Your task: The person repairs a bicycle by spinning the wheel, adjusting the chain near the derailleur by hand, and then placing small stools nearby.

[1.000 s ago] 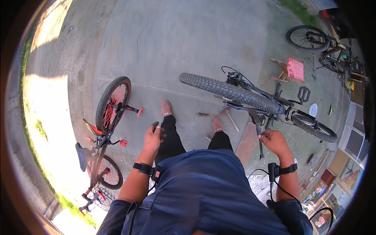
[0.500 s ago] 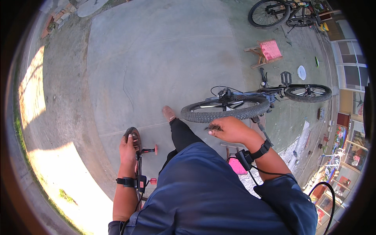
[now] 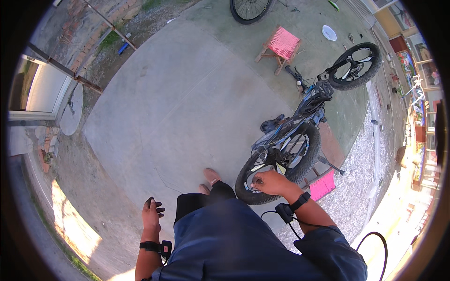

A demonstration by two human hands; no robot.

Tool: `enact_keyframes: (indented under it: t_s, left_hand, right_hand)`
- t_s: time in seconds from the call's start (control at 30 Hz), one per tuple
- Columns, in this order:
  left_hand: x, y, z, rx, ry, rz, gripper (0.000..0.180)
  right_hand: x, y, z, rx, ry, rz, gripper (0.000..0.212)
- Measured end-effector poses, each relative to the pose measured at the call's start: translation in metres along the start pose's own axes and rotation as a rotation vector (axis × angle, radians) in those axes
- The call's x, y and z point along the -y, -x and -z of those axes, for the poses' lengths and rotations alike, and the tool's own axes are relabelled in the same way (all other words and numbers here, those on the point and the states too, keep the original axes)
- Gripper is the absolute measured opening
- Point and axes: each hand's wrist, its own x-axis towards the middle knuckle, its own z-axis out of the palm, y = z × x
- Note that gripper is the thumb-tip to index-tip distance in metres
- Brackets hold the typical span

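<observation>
A blue and black bicycle (image 3: 300, 114) stands to my right, its nearer thick-tyred wheel (image 3: 245, 191) beside my legs. My right hand (image 3: 274, 183) is in front of this wheel with its fingers curled in; whether it touches the wheel or pinches something small, I cannot make out. At the lower left, my left hand (image 3: 151, 215) hangs over the ground with fingers apart and dark, smudged fingertips. It appears to hold nothing.
Beyond the bicycle are a pink woven stool (image 3: 284, 42), a white basin (image 3: 329, 33) and another bicycle's wheel (image 3: 251, 9). A second pink seat (image 3: 322, 185) is behind the near wheel. Metal poles (image 3: 65, 69) slant in at upper left.
My view has swung round, and the bicycle now slants away to the upper right. My left hand has come off the dark-ended thing with red parts, now out of view. My right fingers have curled.
</observation>
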Motion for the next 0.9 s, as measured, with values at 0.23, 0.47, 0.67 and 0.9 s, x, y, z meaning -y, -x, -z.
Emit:
enact_keyframes:
  t_s: [0.23, 0.47, 0.67, 0.9]
  left_hand:
    - [-0.172, -0.092, -0.024, 0.174, -0.172, -0.163, 0.04]
    - [-0.354, -0.179, -0.091, 0.331, -0.324, -0.345, 0.043]
    - [-0.48, -0.189, -0.201, 0.461, -0.491, -0.392, 0.043]
    - [-0.582, -0.201, -0.338, 0.553, -0.58, -0.428, 0.042]
  right_hand:
    - [0.015, -0.038, 0.036, -0.254, -0.253, -0.137, 0.034]
    - [0.031, -0.09, 0.088, -0.47, -0.586, -0.375, 0.031]
    - [0.026, -0.096, 0.093, -0.484, -1.115, -0.605, 0.034]
    - [-0.025, -0.132, 0.161, -0.429, -1.232, -0.777, 0.035]
